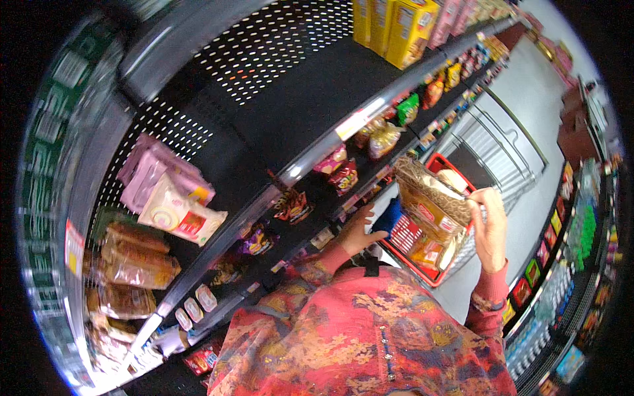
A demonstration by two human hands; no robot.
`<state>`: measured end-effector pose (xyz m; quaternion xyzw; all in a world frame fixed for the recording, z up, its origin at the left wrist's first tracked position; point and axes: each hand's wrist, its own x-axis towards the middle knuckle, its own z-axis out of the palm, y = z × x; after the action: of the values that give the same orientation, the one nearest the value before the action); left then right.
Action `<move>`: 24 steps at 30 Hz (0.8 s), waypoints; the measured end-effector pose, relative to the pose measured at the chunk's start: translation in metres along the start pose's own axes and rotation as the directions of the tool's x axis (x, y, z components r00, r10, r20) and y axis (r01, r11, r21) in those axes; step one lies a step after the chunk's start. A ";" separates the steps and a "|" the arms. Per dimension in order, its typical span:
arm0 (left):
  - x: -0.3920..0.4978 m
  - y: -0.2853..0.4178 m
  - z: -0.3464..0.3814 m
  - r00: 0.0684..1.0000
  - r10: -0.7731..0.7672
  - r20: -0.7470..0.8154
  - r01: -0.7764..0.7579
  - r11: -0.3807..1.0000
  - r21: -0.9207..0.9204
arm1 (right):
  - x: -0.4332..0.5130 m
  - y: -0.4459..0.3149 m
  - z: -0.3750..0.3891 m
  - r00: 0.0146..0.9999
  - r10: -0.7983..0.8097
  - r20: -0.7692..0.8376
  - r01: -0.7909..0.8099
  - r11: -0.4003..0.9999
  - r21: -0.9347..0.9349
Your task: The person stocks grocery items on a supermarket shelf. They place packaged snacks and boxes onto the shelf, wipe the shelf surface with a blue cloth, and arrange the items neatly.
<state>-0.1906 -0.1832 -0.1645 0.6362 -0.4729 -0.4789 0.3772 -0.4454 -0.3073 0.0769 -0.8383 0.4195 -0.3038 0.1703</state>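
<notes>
My right hand (489, 225) pinches the upper right corner of a brown and gold plastic food bag (426, 210). The bag hangs tilted over a red plastic shopping basket (438, 281), hiding part of its inside. To the left, my left hand (360, 231) has its fingers spread and holds nothing. It is beside a dark blue item (387, 219) at the basket's left side; whether they touch I cannot tell. An orange-brown package (425, 251) lies in the basket, below the held bag. A pale item shows at the basket's far end.
A metal shopping cart (512, 131) extends beyond the basket. Along my left runs a black shelf (297, 94) with pink bags (153, 173), a cream bag (181, 213), brown bread-like packs (136, 255) and yellow boxes (408, 29). Bottles and packets line shelves (550, 302) on the right.
</notes>
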 end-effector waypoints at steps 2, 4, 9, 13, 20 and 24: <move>0.000 0.024 -0.011 0.996 0.086 -0.022 -0.084 0.995 0.049 | 0.017 -0.017 -0.003 0.998 0.059 -0.020 -0.054 0.979 0.194; -0.002 0.046 -0.023 0.987 0.152 -0.054 -0.152 0.988 0.006 | 0.035 -0.031 -0.001 0.995 0.093 -0.032 -0.064 0.856 0.513; -0.012 0.085 -0.058 0.949 0.227 -0.219 -0.211 0.973 0.095 | 0.088 -0.063 0.009 0.998 0.068 0.008 -0.046 0.591 0.805; -0.029 0.111 -0.092 0.915 0.231 -0.331 -0.184 0.969 0.167 | 0.138 -0.088 0.027 0.997 -0.044 0.070 -0.045 0.419 0.907; -0.058 0.139 -0.156 0.653 0.365 -0.663 -0.368 0.919 0.144 | 0.215 -0.134 0.073 0.989 -0.034 0.145 -0.135 0.201 0.970; -0.063 0.149 -0.193 0.507 0.390 -0.769 -0.397 0.897 0.193 | 0.267 -0.154 0.111 0.976 -0.115 0.187 -0.181 0.064 0.981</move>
<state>-0.0461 -0.1573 0.0403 0.6549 -0.3861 -0.0512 0.6476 -0.1571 -0.4282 0.1735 -0.5114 0.0957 -0.4114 0.7483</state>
